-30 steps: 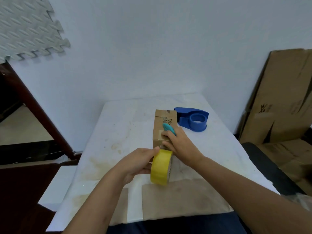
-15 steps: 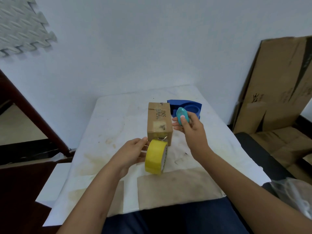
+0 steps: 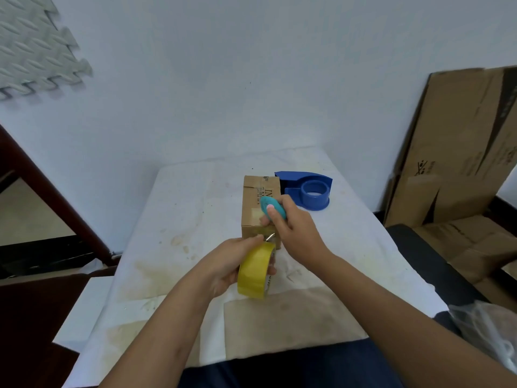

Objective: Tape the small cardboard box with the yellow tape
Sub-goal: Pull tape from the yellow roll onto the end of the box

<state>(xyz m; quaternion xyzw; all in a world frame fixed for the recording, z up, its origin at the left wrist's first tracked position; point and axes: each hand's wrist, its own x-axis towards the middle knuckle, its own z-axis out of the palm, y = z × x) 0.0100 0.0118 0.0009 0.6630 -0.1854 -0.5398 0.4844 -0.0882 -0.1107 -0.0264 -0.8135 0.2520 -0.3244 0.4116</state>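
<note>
The small cardboard box (image 3: 256, 204) lies on the white table (image 3: 179, 219), long side pointing away from me. My left hand (image 3: 228, 261) grips the yellow tape roll (image 3: 254, 271) on edge just in front of the box's near end. A short strip runs from the roll up to the box's near face. My right hand (image 3: 293, 228) holds a small teal cutter (image 3: 272, 207), its metal blade pointing down at the strip between roll and box.
A blue tape dispenser (image 3: 309, 190) stands right behind the box. Flattened cardboard sheets (image 3: 458, 152) lean on the wall at the right. A dark wooden frame (image 3: 50, 191) stands left of the table. A crumpled plastic bag (image 3: 486, 329) lies at the lower right.
My right hand lifted off the box with the cutter, then came back down to the tape strip at the box's near end. The roll stayed in my left hand.
</note>
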